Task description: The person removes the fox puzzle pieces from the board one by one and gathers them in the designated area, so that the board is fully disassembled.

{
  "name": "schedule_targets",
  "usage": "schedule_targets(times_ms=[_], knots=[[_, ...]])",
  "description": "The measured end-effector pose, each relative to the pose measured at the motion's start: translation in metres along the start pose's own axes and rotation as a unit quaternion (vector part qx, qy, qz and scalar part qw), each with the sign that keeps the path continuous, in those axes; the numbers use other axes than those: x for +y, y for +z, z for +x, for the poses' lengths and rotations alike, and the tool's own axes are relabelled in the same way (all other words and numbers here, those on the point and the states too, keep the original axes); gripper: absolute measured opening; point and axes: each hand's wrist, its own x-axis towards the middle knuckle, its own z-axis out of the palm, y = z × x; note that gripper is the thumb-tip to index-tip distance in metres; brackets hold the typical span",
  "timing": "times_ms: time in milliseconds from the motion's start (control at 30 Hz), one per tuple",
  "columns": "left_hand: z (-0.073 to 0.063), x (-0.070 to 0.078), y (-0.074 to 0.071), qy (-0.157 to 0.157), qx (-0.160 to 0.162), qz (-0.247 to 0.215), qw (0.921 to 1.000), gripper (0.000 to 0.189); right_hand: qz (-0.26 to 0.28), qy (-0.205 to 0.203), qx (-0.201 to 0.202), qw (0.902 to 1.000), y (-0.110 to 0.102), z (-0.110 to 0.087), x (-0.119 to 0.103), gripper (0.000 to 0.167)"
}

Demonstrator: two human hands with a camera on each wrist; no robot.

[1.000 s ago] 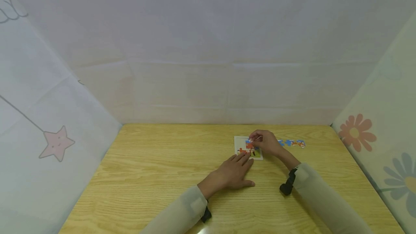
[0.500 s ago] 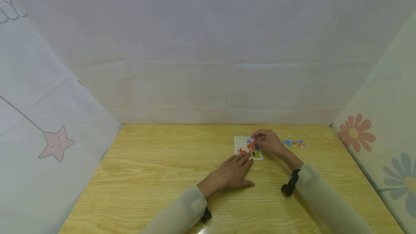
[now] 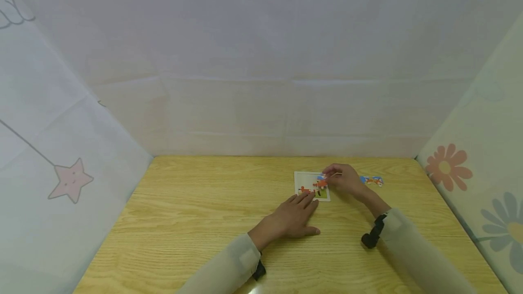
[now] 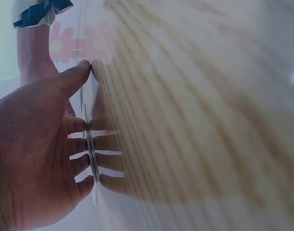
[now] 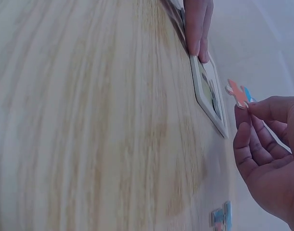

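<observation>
My right hand (image 3: pixel 347 182) pinches a jigsaw puzzle piece (image 5: pixel 238 93), orange and blue, between thumb and fingertips. In the right wrist view the piece is raised off the table beside the puzzle tray (image 5: pixel 199 91). The head view has it overlapping the right side of that white-rimmed square tray (image 3: pixel 296 181). Fitted pieces (image 3: pixel 305 190) with orange and green print show along the tray's near side, partly covered by fingers. My left hand (image 3: pixel 292 218) lies with fingers spread, its fingertips resting on the tray's near edge.
To the right of the tray, loose puzzle pieces (image 3: pixel 372 180) in blue and orange lie on the wooden table (image 3: pixel 196 221), partly hidden by the right hand. Pale cloth walls (image 3: pixel 229 103) stand at the back and both sides. Both wrists carry black straps.
My right hand has drawn to the right with the puzzle piece, from over the tray's middle to its right side. It now covers more of the loose pieces. The left hand stays put.
</observation>
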Motion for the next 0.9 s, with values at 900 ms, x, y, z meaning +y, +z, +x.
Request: schedule_targets(times_ms=[900], knots=[[0.000,-0.001,0.003,0.001,-0.001,-0.009,1.0000,0.087,-0.038,0.014,0.008,0.9991,-0.038,-0.035,0.003,0.024]])
